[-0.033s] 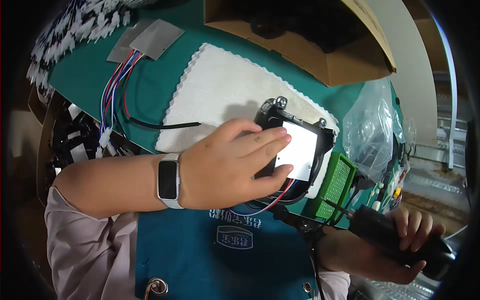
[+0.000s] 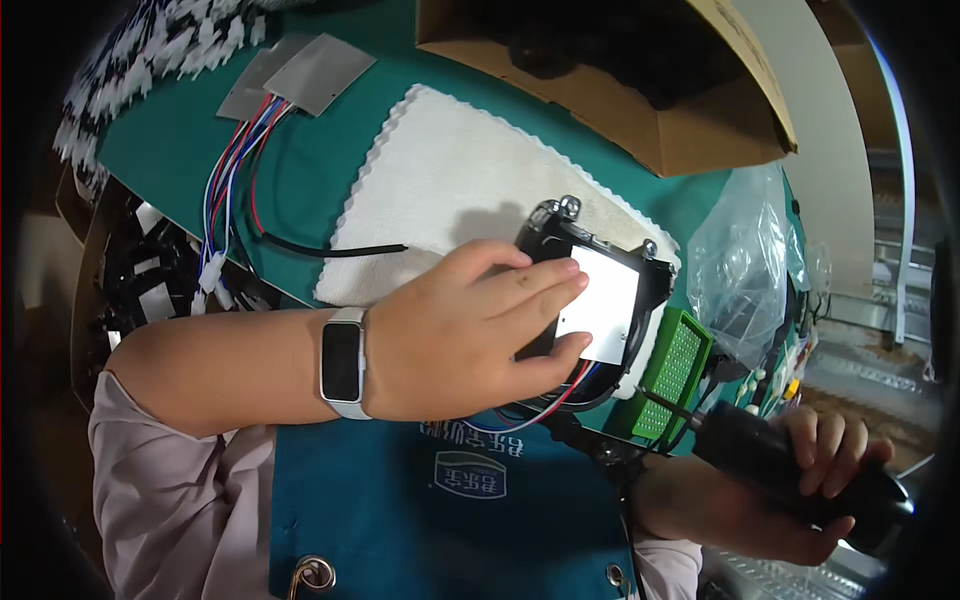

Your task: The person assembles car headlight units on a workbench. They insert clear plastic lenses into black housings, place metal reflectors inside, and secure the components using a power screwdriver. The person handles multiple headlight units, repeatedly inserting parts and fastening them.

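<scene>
A black plastic housing (image 2: 543, 228) with a silver-white metal plate (image 2: 606, 300) on its upper face rests on the white cloth (image 2: 420, 190). My left hand (image 2: 470, 330) lies across it from the left, its fingertips and thumb on the plate, steadying it. Red, white and blue wires (image 2: 545, 408) come out below the plate. Out at the right, my right hand (image 2: 820, 470) is wrapped round a black electric screwdriver (image 2: 750, 450). The screwdriver's bit points up and left over the green perforated tray (image 2: 672, 375). Part of the housing is hidden under my left hand.
At the back stands an open cardboard box (image 2: 640, 120) with dark contents. A clear plastic bag (image 2: 740, 270) lies at right. Upper left are grey metal plates (image 2: 318, 75) with wires, a black cable (image 2: 340, 251) and white connectors (image 2: 170, 60). A bin of black parts (image 2: 150, 280) sits left.
The screwdriver's bit has shifted slightly left and up over the green tray. The view has moved a little; my left hand stays on the housing.
</scene>
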Action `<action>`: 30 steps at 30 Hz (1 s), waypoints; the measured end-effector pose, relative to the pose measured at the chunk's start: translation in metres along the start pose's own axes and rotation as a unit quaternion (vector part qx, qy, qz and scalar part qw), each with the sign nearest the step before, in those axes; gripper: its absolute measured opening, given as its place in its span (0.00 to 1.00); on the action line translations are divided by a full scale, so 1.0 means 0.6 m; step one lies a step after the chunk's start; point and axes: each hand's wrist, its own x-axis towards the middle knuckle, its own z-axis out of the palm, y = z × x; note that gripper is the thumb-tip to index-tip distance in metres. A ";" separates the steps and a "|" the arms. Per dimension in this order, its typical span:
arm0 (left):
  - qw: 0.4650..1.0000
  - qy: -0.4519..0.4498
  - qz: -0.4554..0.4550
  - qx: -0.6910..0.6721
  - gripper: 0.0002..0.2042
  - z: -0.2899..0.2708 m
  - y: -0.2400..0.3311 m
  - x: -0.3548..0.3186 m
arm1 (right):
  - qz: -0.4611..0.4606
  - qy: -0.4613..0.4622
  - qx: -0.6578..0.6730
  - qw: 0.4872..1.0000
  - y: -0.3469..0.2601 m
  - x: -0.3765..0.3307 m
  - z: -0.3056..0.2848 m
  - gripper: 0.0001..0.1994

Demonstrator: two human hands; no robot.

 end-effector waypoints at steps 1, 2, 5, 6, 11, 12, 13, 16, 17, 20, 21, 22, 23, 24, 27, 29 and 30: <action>1.000 0.006 -0.003 0.000 0.10 0.002 0.000 -0.003 | 0.010 -0.013 0.010 1.000 0.016 0.005 0.009 0.24; 1.000 0.011 -0.005 0.000 0.09 0.004 0.001 -0.005 | 0.020 -0.025 0.019 0.999 0.029 0.008 0.017 0.24; 1.000 0.021 -0.014 -0.011 0.09 0.004 0.002 -0.005 | 0.037 -0.051 -0.028 0.998 0.055 0.012 0.038 0.24; 1.000 0.024 -0.014 -0.012 0.08 0.004 0.002 -0.005 | 0.045 -0.051 -0.033 0.997 0.060 0.011 0.042 0.24; 0.997 0.047 -0.038 -0.044 0.08 0.010 0.006 -0.004 | 0.065 -0.071 -0.062 0.993 0.079 0.006 0.048 0.25; 0.997 0.051 -0.042 -0.046 0.08 0.010 0.006 -0.004 | 0.063 -0.064 -0.067 0.994 0.083 0.004 0.049 0.25; 0.997 0.053 -0.043 -0.047 0.08 0.010 0.006 -0.004 | 0.060 -0.057 -0.072 0.994 0.087 0.001 0.051 0.25; 0.996 0.058 -0.045 -0.046 0.08 0.010 0.005 -0.006 | 0.040 -0.039 -0.123 0.991 0.099 -0.006 0.054 0.25; 0.996 0.060 -0.047 -0.043 0.08 0.012 0.005 -0.008 | 0.033 -0.035 -0.144 0.988 0.104 -0.009 0.055 0.25; 0.995 0.061 -0.048 -0.057 0.08 0.014 0.003 -0.007 | -0.008 -0.026 -0.181 0.983 0.107 -0.015 0.060 0.24; 0.995 0.061 -0.049 -0.065 0.08 0.013 0.002 -0.005 | -0.002 -0.045 -0.174 0.984 0.106 -0.016 0.060 0.24; 0.995 0.058 -0.047 -0.067 0.08 0.013 0.001 -0.005 | 0.003 -0.065 -0.166 0.984 0.105 -0.018 0.060 0.23; 0.995 0.054 -0.045 -0.069 0.08 0.012 0.001 -0.005 | 0.009 -0.085 -0.158 0.984 0.105 -0.019 0.060 0.23; 0.995 0.051 -0.043 -0.071 0.08 0.011 0.002 -0.005 | 0.018 -0.097 -0.152 0.984 0.105 -0.018 0.060 0.22; 0.997 0.042 -0.038 -0.053 0.08 0.010 0.005 -0.011 | 0.058 -0.140 -0.115 0.982 0.115 -0.007 0.056 0.21; 0.997 0.042 -0.029 -0.052 0.09 0.012 0.002 -0.016 | 0.098 -0.174 -0.073 0.977 0.122 0.005 0.052 0.20; 0.997 0.041 -0.024 -0.052 0.09 0.014 0.002 -0.018 | 0.107 -0.172 -0.077 0.976 0.126 0.006 0.053 0.20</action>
